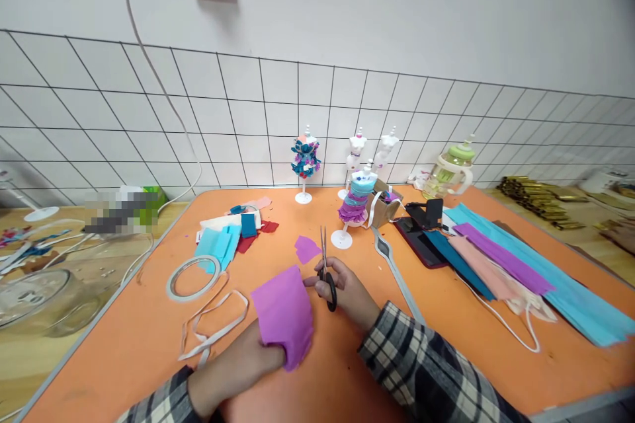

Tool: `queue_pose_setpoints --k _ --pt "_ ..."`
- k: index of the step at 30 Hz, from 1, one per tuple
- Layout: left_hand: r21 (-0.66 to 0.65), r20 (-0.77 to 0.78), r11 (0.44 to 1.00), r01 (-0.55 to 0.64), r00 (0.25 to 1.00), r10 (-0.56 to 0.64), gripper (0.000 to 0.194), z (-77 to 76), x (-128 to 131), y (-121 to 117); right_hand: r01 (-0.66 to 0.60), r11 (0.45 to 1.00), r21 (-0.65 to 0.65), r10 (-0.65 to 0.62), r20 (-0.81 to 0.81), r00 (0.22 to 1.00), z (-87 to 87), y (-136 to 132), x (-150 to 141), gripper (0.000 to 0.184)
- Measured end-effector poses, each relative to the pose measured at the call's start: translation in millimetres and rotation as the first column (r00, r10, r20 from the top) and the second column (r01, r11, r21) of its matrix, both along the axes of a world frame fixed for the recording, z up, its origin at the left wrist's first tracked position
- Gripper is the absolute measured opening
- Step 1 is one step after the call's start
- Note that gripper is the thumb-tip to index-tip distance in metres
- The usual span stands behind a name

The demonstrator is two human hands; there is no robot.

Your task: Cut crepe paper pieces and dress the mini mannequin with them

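In my left hand (260,353) I grip a sheet of purple fabric (284,307), which hides most of my fingers. My right hand (342,284) is closed around small black-handled scissors (324,251), with their thin blades pointing away from me and nearly together. One right fingertip reaches close to the purple sheet's edge. A small cut purple piece (307,249) lies on the orange mat (357,357), just beyond the scissors. Further back, a mini dress form (357,201) wears a layered blue and purple dress.
White dress forms (357,152) and one in teal flowers (305,158) stand along the gridded wall. Left lie a tape roll (171,284), cloth scraps (218,248) and white ribbon (218,340). Right are a phone (419,244), fabric strips (536,271) and a green-lidded bottle (451,168).
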State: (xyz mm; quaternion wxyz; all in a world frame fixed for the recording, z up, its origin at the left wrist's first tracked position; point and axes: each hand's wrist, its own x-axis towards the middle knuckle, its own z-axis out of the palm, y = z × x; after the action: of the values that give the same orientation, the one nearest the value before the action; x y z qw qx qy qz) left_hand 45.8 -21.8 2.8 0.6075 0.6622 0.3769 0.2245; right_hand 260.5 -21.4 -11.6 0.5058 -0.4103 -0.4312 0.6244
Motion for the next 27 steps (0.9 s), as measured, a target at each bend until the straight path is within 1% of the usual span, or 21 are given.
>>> queue_pose_setpoints --k 2,4,6,7,8,10,11,12,13,14,15,16,18,20,21,22,24,25,27 --pt "0.122 -0.104 0.985 0.126 0.988 -0.114 0.034 1.3 1 0 -0.027 0.999 -0.031 0.027 -0.008 1.0 -0.7 1 0 0.06" --pt "0.239 -0.166 0.947 0.213 0.97 -0.176 0.044 1.9 2 1 -0.063 0.996 -0.061 0.063 0.004 0.998 -2.2 1 -1 0.063" --pt "0.294 -0.181 0.917 0.27 0.958 -0.224 0.051 1.8 2 2 -0.087 0.994 -0.069 0.089 0.032 0.995 -3.9 0 -4 0.062" --pt "0.289 -0.177 0.913 0.286 0.954 -0.243 0.051 1.5 1 3 -0.089 0.994 -0.062 0.092 0.049 0.995 -4.8 -1 -6 0.06" --pt "0.262 -0.168 0.92 0.291 0.953 -0.254 0.05 1.1 0 4 -0.08 0.996 -0.047 0.083 0.068 0.994 -5.6 -2 -7 0.057" --pt "0.138 -0.124 0.939 0.314 0.946 -0.298 0.049 0.2 -3 5 -0.025 1.0 -0.003 0.025 0.098 0.995 -7.0 -2 -9 0.05" --pt "0.057 -0.069 0.942 0.331 0.942 -0.327 0.051 -0.4 -5 5 0.015 1.0 0.019 -0.017 0.107 0.994 -7.8 -2 -10 0.048" --pt "-0.025 0.009 0.936 0.352 0.936 -0.352 0.058 -1.1 -6 5 0.055 0.998 0.038 -0.059 0.111 0.992 -8.5 -2 -10 0.047" --pt "-0.1 0.102 0.924 0.368 0.928 -0.359 0.067 -2.0 -6 5 0.091 0.995 0.05 -0.096 0.111 0.989 -9.3 -2 -10 0.047" --pt "-0.164 0.192 0.914 0.371 0.921 -0.339 0.074 -3.3 -6 5 0.117 0.992 0.052 -0.122 0.108 0.987 -10.1 -1 -10 0.047" --pt "-0.216 0.261 0.911 0.35 0.92 -0.292 0.077 -4.9 -4 4 0.131 0.99 0.049 -0.136 0.106 0.985 -11.1 0 -10 0.047" --pt "-0.254 0.295 0.919 0.301 0.929 -0.223 0.075 -6.7 -1 4 0.138 0.989 0.045 -0.142 0.109 0.984 -12.0 0 -10 0.047" --pt "-0.288 0.272 0.944 0.162 0.959 -0.082 0.062 -10.6 4 3 0.145 0.988 0.051 -0.15 0.134 0.98 -13.7 1 -10 0.046" --pt "-0.288 0.236 0.957 0.032 0.971 0.039 0.051 -12.4 4 5 0.166 0.982 0.085 -0.179 0.18 0.967 -14.6 2 -8 0.045" --pt "-0.297 0.243 0.955 -0.007 0.966 0.083 0.048 -11.7 2 6 0.176 0.978 0.11 -0.194 0.194 0.962 -14.6 2 -6 0.044" --pt "-0.326 0.259 0.945 -0.02 0.96 0.109 0.047 -9.7 -3 8 0.172 0.976 0.131 -0.196 0.199 0.96 -14.2 3 -2 0.042" --pt "-0.419 0.289 0.907 0.032 0.952 0.1 0.044 -1.9 -15 11 0.116 0.979 0.166 -0.147 0.193 0.97 -12.7 4 7 0.038" --pt "-0.475 0.28 0.875 0.089 0.958 0.054 0.042 3.4 -22 12 0.063 0.983 0.175 -0.098 0.196 0.976 -11.8 4 11 0.037" --pt "-0.557 0.274 0.798 0.23 0.958 -0.084 0.045 14.4 -33 12 -0.066 0.983 0.168 0.032 0.2 0.979 -10.7 4 15 0.044"
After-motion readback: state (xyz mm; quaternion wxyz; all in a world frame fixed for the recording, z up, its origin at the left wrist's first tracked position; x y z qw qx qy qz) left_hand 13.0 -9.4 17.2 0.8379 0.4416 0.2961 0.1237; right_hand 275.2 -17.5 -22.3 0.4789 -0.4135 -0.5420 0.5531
